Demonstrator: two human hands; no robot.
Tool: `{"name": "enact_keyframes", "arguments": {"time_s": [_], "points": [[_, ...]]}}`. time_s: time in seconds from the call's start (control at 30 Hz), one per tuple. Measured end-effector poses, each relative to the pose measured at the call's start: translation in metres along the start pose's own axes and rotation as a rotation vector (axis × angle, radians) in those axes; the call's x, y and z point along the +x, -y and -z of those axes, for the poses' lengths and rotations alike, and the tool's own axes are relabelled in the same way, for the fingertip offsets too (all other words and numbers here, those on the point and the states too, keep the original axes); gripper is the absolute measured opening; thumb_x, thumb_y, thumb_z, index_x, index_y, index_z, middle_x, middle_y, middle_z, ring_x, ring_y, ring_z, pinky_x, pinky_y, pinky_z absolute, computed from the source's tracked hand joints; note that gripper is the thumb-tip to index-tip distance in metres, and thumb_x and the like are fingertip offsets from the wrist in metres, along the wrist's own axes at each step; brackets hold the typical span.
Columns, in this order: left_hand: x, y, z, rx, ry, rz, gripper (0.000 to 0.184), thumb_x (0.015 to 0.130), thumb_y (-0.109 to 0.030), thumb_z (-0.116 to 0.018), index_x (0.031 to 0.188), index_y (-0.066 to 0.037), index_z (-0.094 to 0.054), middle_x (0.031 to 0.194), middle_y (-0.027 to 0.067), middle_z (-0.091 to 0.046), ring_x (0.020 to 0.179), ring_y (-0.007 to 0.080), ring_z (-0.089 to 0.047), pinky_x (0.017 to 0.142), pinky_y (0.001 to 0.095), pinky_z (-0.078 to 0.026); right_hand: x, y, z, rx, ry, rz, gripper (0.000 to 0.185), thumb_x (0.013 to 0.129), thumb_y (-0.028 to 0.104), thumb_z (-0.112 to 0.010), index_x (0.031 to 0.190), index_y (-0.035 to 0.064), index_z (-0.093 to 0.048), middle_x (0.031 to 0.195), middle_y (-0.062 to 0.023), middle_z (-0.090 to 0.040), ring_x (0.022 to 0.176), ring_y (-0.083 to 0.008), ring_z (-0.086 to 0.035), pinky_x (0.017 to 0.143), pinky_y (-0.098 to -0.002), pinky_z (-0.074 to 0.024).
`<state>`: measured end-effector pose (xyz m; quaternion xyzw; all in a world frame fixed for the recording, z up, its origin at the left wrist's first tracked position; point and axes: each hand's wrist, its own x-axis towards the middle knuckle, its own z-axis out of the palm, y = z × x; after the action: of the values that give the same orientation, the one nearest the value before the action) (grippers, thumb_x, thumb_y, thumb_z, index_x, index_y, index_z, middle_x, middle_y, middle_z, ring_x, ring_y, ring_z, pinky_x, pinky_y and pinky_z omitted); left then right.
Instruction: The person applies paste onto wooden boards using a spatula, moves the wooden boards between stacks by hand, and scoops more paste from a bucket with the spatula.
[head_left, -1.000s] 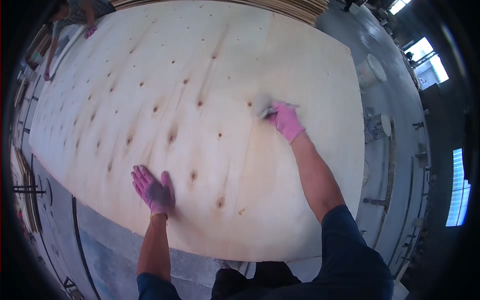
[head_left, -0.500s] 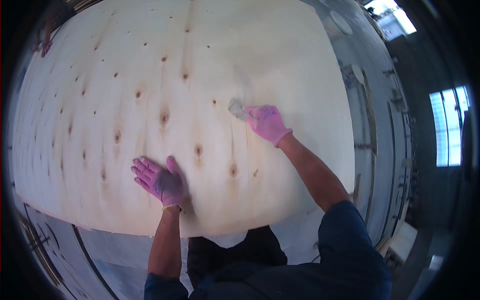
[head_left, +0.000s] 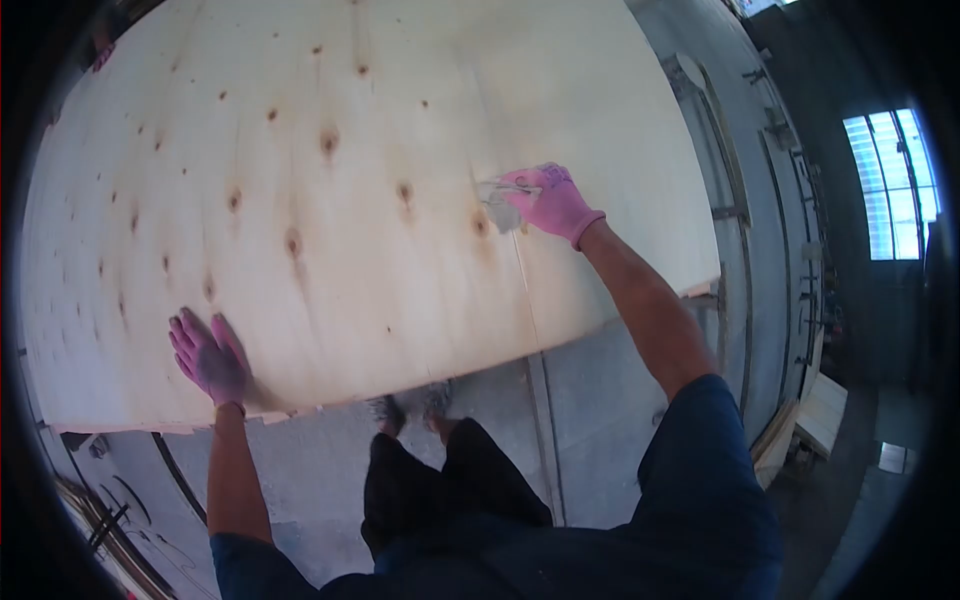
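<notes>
A large pale plywood sheet (head_left: 350,310) with brown knots lies in front of me. My right hand (head_left: 556,205), in a pink glove, is closed around a putty knife (head_left: 503,212). Its wide greyish blade rests on the wood beside a knot. From the blade a thin seam (head_left: 524,275) runs down to the sheet's near edge. On the left, my gloved left hand (head_left: 213,362) lies flat near that edge, fingers stretched out and holding nothing. Dark smudges mark the back of this glove.
Another person's gloved hand (head_left: 103,55) shows at the sheet's far left corner. Grey floor (head_left: 300,470) with dark metal rails surrounds the sheet. Wooden boards (head_left: 822,412) lie at the lower right, and a bright window (head_left: 893,185) is on the right.
My right hand has drawn the putty knife along the seam toward the near edge. My left hand is farther left, near the sheet's edge. The camera view has shifted.
</notes>
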<state>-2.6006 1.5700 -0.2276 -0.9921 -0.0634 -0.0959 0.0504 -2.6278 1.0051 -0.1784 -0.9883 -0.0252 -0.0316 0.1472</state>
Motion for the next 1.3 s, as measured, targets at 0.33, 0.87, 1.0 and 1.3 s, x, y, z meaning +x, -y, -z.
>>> {"name": "enact_keyframes", "arguments": {"time_s": [0.33, 0.87, 1.0, 1.3], "points": [[0.002, 0.008, -0.016, 0.058, 0.063, 0.04, 0.068, 0.104, -0.053, -0.035, 0.155, -0.009, -0.028, 0.161, 0.0146, -0.026, 0.149, 0.0333, -0.023, 0.119, 0.0484, -0.021, -0.193, 0.077, 0.026, 0.09, 0.101, -0.007, 0.031, 0.084, 0.008, -0.068, 0.115, 0.01, -0.071, 0.109, -0.0089, -0.072, 0.103, -0.0289, -0.068, 0.089, -0.0391, -0.0542], [-0.005, 0.018, 0.003, -0.13, 0.005, -0.195, 0.078, 0.095, -0.053, -0.051, 0.15, 0.002, -0.035, 0.157, 0.0223, -0.033, 0.147, 0.0382, -0.029, 0.118, 0.0519, -0.023, -0.119, 0.358, -0.107, 0.19, -0.102, -0.224, 0.026, 0.083, 0.015, -0.071, 0.109, 0.0094, -0.069, 0.102, -0.01, -0.072, 0.091, -0.0313, -0.068, 0.08, -0.0399, -0.0529], [0.054, 0.131, -0.007, -0.233, -0.029, -0.563, 0.073, 0.092, -0.041, -0.061, 0.147, 0.002, -0.041, 0.153, 0.0218, -0.04, 0.144, 0.0331, -0.036, 0.117, 0.0489, -0.027, -0.081, 0.376, -0.087, 1.154, -0.162, -0.791, 0.035, 0.082, 0.02, -0.075, 0.115, 0.0109, -0.066, 0.11, -0.0067, -0.07, 0.096, -0.0263, -0.067, 0.089, -0.0379, -0.0493], [0.121, 0.39, -0.072, 0.049, 0.027, 0.025, 0.068, 0.103, -0.051, -0.038, 0.155, -0.008, -0.029, 0.161, 0.0147, -0.028, 0.149, 0.0324, -0.023, 0.119, 0.0483, -0.023, -0.049, 0.337, -0.109, 0.414, -0.201, -0.574, 0.026, 0.08, 0.025, -0.075, 0.099, 0.0078, -0.076, 0.091, -0.0176, -0.074, 0.081, -0.0334, -0.071, 0.071, -0.0429, -0.055]]}}
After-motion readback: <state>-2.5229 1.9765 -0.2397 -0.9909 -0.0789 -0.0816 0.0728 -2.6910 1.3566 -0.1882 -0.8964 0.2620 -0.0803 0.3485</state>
